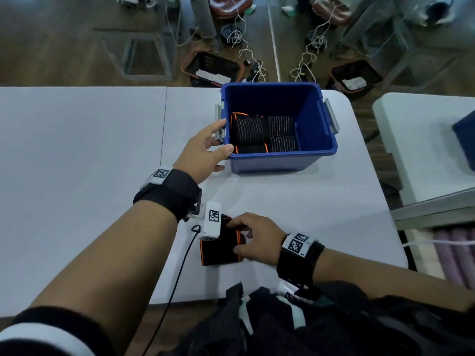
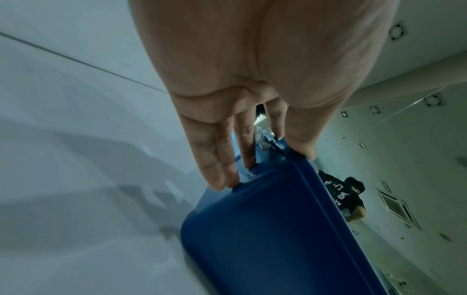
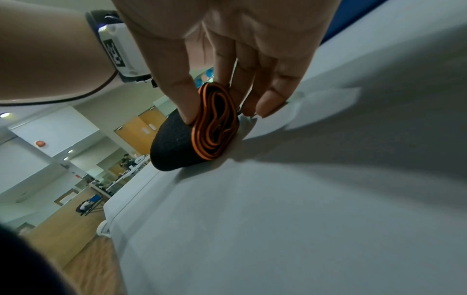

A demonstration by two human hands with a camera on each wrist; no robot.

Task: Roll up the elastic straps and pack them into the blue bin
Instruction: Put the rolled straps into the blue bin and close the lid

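Observation:
The blue bin [image 1: 282, 153] stands on the white table [image 1: 77, 176], with several rolled black straps [image 1: 254, 131] edged in orange lying inside on the left. My left hand [image 1: 225, 136] grips its near-left corner: the thumb lies over the front rim and the fingers lie along the side wall by the grey handle. The left wrist view shows that hand [image 2: 264, 169] on the bin [image 2: 265, 229]. Near the table's front edge my right hand [image 1: 235, 236] pinches a rolled black strap [image 1: 218, 251] that rests on the table. In the right wrist view the thumb and fingers [image 3: 267, 105] clasp the roll [image 3: 177, 147], whose orange spiral end shows.
A second white table [image 1: 424, 140] stands to the right across a gap. Two dark baskets [image 1: 213, 69] [image 1: 356, 75] and loose cords lie on the floor past the far edge. Dark clothing [image 1: 308, 317] bunches at the near edge. A black cable [image 1: 180, 273] hangs from my left wrist.

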